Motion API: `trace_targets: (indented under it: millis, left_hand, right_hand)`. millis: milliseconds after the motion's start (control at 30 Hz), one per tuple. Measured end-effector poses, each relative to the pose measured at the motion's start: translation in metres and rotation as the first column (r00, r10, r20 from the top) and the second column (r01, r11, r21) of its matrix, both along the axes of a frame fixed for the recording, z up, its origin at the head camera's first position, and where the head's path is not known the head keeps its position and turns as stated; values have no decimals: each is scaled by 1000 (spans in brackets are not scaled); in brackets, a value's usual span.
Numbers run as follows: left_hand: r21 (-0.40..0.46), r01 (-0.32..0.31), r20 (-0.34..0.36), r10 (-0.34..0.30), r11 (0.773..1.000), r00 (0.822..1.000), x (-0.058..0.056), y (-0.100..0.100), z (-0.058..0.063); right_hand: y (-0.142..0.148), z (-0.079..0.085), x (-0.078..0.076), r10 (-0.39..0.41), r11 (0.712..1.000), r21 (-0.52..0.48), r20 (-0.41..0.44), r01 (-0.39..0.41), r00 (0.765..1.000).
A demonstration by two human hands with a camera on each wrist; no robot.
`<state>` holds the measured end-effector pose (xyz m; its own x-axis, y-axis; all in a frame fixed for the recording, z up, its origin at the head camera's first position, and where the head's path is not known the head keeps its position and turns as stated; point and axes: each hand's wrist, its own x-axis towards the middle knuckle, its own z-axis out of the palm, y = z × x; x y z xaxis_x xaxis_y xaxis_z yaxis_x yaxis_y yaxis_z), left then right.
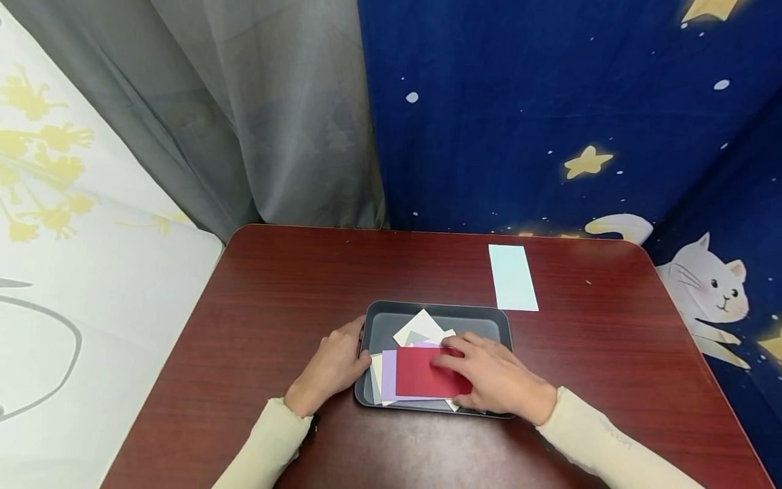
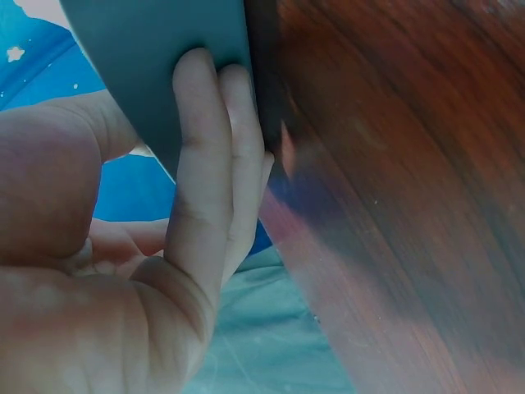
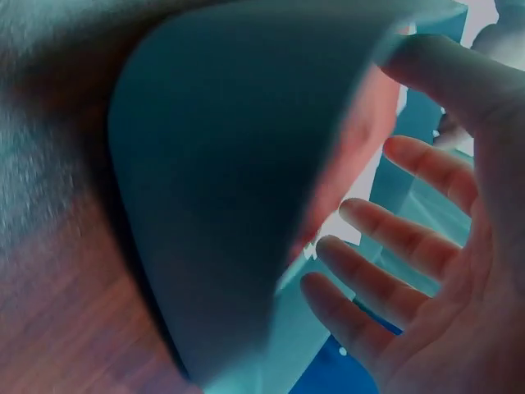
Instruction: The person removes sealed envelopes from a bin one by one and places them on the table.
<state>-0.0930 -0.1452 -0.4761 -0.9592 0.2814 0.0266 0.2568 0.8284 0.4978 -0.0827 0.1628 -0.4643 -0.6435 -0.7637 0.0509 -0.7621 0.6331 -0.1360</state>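
Observation:
A dark grey rectangular tray point(image 1: 380, 327) lies on the table with a loose pile of paper cards in it. On top is a red card point(image 1: 417, 377); a lilac card point(image 1: 388, 380) and several white and grey ones show from under it. My left hand point(image 1: 332, 360) grips the tray's left wall point(image 2: 148, 74), its fingers along the outside and its thumb over the rim. Above the red card's right part is my right hand point(image 1: 497, 377), its fingers spread and fingertips right at the card. In the right wrist view nothing lies between those fingers point(image 3: 402, 234).
A pale, nearly white card point(image 1: 513, 278) lies on the reddish-brown table point(image 1: 293, 278) behind the tray's right corner. Grey and blue star-patterned curtains point(image 1: 489, 136) hang along the table's far edge. White patterned cloth point(image 1: 110, 305) hangs at the left.

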Motion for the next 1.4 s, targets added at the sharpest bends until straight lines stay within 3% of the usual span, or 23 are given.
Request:
trace_targets:
  millis: [1400]
  left_hand:
    - [-12, -7, 3, 7, 1000, 1000, -1, 0, -1]
  right_hand:
    - [0, 7, -5, 18, 999, -38, 3, -18, 1000]
